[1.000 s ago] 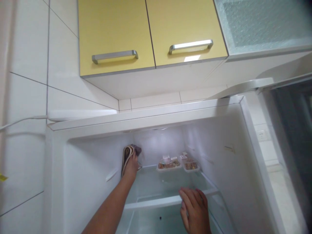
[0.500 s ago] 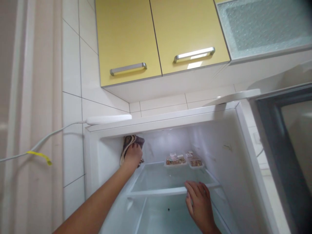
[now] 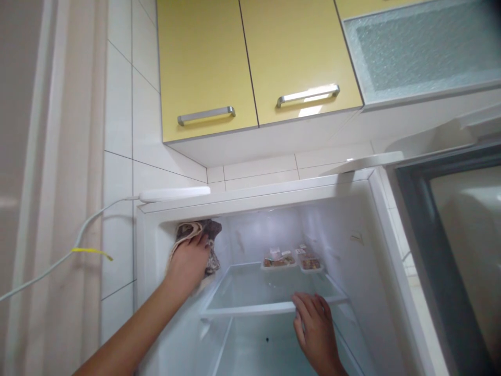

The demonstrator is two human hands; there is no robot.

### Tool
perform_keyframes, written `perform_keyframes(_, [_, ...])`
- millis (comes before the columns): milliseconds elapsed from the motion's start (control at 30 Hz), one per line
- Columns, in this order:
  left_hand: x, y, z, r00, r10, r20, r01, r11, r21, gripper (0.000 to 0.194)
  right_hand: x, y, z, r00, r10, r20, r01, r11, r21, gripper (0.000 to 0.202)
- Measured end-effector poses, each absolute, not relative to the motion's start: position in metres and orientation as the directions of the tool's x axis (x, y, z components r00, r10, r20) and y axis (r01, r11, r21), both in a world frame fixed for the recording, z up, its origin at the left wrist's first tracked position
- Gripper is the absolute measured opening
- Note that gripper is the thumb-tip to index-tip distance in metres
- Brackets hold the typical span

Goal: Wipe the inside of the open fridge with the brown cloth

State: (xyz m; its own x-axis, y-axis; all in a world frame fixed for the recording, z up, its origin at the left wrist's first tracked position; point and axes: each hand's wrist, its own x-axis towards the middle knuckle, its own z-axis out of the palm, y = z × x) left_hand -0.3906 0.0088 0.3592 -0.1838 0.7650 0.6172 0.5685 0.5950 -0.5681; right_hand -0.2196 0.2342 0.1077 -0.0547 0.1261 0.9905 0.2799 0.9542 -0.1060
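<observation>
Open fridge compartment point(image 3: 376, 245), lit from within, set below yellow wall cupboards point(image 3: 250, 62).

Left hand point(image 3: 188, 263): pressed flat against the upper left inner wall, close under the ceiling of the compartment. Fingers clenched over a patterned cloth point(image 3: 209, 245), bunched and trapped between palm and wall; folds spilling out above and to the right of the knuckles.

Right hand point(image 3: 315, 329): fingers released, spread and resting on the front rail of the glass shelf point(image 3: 270, 287). Nothing held.

Cloth, judged: light, soft and limp, with no stiffness of its own; takes whatever shape the palm gives it. Likely to slip or unfold if held by an edge only. Best taken as a wad in the middle of the palm, loose ends tucked under the fingers. Damp or dry: cannot tell.

Glass shelf, judged: rigid, smooth, breakable; bearing weight at the framed front edge is sounder than on the bare pane.

Also noted: two small food trays point(image 3: 291, 259) at the back of the shelf, well apart from both hands. White cable point(image 3: 78, 243) with a yellow tag running along the tiled wall to the left.
</observation>
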Motion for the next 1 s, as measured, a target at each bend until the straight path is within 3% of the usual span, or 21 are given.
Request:
perform_keyframes(433, [-0.485,0.145,0.355,-0.268,0.741,0.616,0.643,0.614,-0.458,0.035,-0.228,0.265,0.089,-0.099,-0.052,0.994,0.366,0.927,0.085,0.042])
perform_keyframes(633, [-0.521,0.178,0.339,-0.281,0.742,0.609,0.654,0.612,-0.444,0.053,-0.235,0.282,0.075,-0.129,-0.102,0.986,0.420,0.895,0.148,0.047])
perform_keyframes(733, [-0.528,0.184,0.330,-0.271,0.735,0.622,0.677,0.605,-0.419,0.048,-0.237,0.285,0.071,-0.136,-0.124,0.983,0.457,0.872,0.174,0.048])
perform_keyframes(867, [-0.524,0.186,0.318,-0.301,0.703,0.644,0.732,0.603,-0.317,0.037,-0.236,0.283,0.071,-0.158,-0.113,0.981,0.464,0.868,0.175,0.050])
perform_keyframes(1000, [-0.510,0.182,0.303,-0.384,0.632,0.673,0.791,0.601,-0.113,0.029,-0.232,0.279,0.075,-0.172,-0.089,0.981,0.447,0.880,0.159,0.051])
